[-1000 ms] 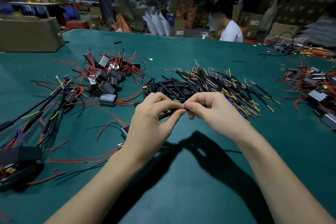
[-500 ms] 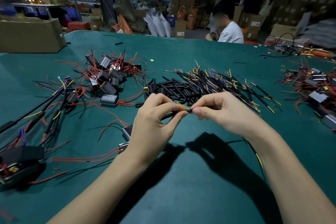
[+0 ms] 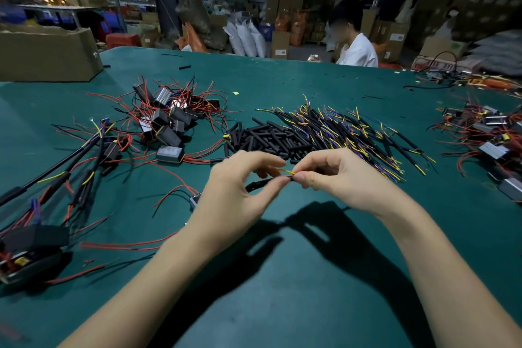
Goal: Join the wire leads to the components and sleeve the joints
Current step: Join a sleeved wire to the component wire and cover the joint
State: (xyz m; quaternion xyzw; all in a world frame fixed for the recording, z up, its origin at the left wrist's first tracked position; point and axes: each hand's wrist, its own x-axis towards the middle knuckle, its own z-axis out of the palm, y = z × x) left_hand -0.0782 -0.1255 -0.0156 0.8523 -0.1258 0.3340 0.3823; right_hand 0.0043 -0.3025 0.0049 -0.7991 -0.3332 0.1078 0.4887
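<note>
My left hand (image 3: 237, 192) pinches a black sleeve (image 3: 262, 183) between thumb and forefinger, just above the green table. My right hand (image 3: 341, 178) pinches a thin yellow wire lead (image 3: 286, 171) whose tip meets the sleeve's end. Behind the hands lies a heap of black sleeves (image 3: 265, 140), and to its right a pile of black cables with yellow and purple leads (image 3: 353, 133). A small boxed component (image 3: 195, 200) peeks out beside my left wrist.
Boxed components with red leads (image 3: 169, 121) are heaped at back left, another such heap (image 3: 491, 138) at the right edge. Joined assemblies (image 3: 42, 192) lie far left. A cardboard box (image 3: 48, 56) stands at the back left corner. A person (image 3: 356, 45) sits beyond the table.
The hands have stayed together at the same spot. A short length of yellow lead now shows between the fingertips, and the left hand's fingers have spread a little.
</note>
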